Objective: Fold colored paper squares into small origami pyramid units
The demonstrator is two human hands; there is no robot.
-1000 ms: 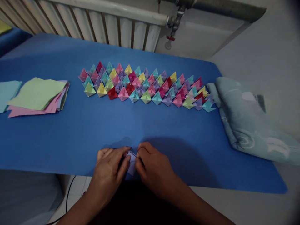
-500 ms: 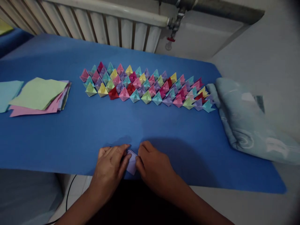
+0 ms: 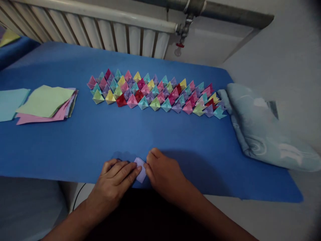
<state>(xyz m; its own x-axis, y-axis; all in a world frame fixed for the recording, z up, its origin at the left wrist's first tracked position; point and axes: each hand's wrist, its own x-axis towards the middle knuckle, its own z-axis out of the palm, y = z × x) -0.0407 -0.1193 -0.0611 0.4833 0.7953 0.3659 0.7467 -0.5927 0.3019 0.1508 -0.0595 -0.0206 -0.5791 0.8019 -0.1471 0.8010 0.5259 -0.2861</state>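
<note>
A small square of folded purple paper [image 3: 141, 171] lies near the table's front edge, between my two hands. My left hand [image 3: 115, 177] reaches over its left side, fingers stretched side by side and their tips pressing it down. At the paper's right edge, my right hand [image 3: 164, 172] is closed, thumb and curled fingers gripping the border. Beyond the hands stand rows of folded paper pieces [image 3: 155, 103] in many colours, pointed tips up, in a long band across the table.
Loose coloured paper sheets [image 3: 45, 102] are stacked on the left of the blue table [image 3: 105, 134], beside a light blue sheet [image 3: 11, 103]. A folded grey-green blanket [image 3: 260, 127] lies at the right end. Behind the table are a white radiator [image 3: 120, 36] and a pipe valve [image 3: 184, 33].
My left hand's fingers have gone from a bent, raised grip at the paper's edge to lying flatter across it. My right hand keeps its place at the right edge. The view has shifted slightly.
</note>
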